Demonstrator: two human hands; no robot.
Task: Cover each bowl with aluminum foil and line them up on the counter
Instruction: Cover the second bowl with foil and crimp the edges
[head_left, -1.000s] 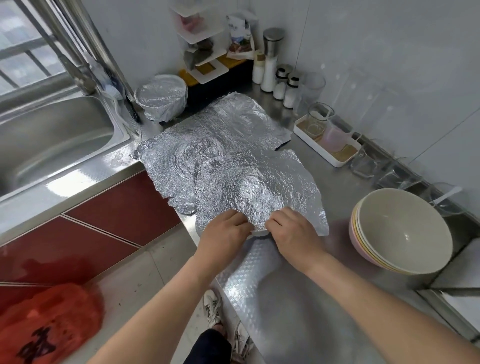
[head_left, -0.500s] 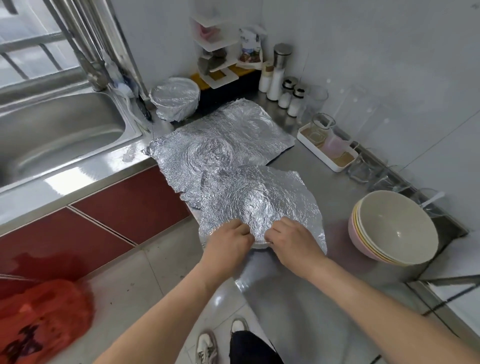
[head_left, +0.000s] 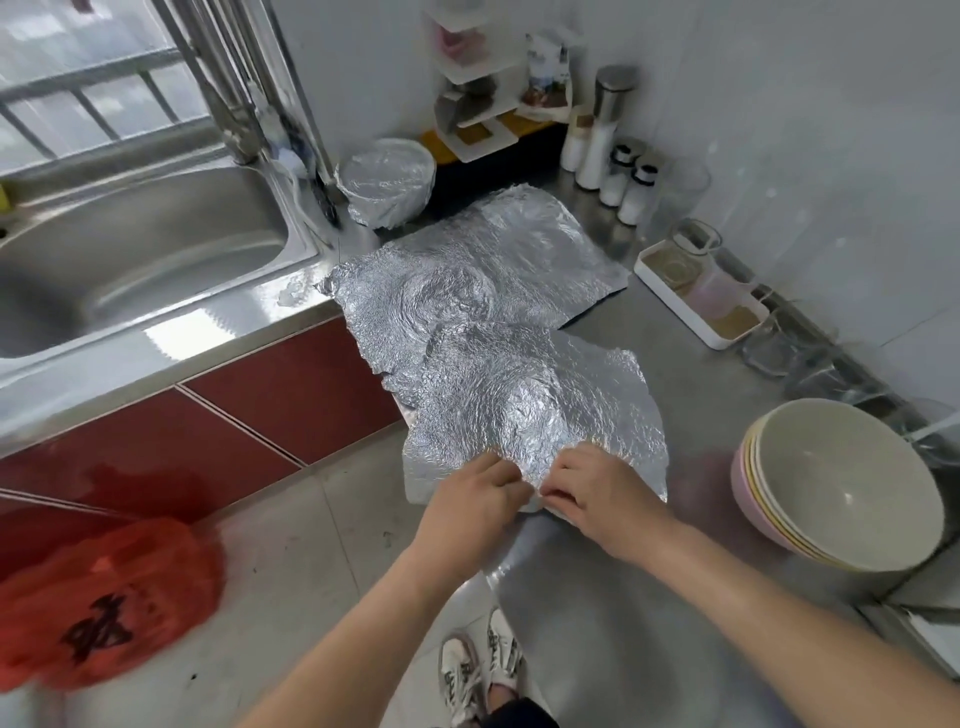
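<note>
A crumpled foil sheet (head_left: 524, 400) lies draped over a bowl near the counter's front edge; only a sliver of the bowl's white rim (head_left: 535, 504) shows between my hands. My left hand (head_left: 470, 496) and my right hand (head_left: 597, 491) both pinch the foil's near edge down over that rim. A second, flatter foil sheet (head_left: 483, 270) lies behind it. One foil-covered bowl (head_left: 387, 182) stands at the back beside the sink. A stack of uncovered bowls (head_left: 836, 478), cream on top and pink below, sits to the right.
The steel sink (head_left: 130, 260) and faucet are at the left. Salt shakers (head_left: 623, 182), a white tray with glass jars (head_left: 701, 296) and a corner shelf line the back wall. A red plastic bag (head_left: 104, 597) hangs low at the left over the floor.
The camera view has shifted a little. Both hands stay at the foil's near edge and have drawn closer together, folding it tighter over the bowl's rim.
</note>
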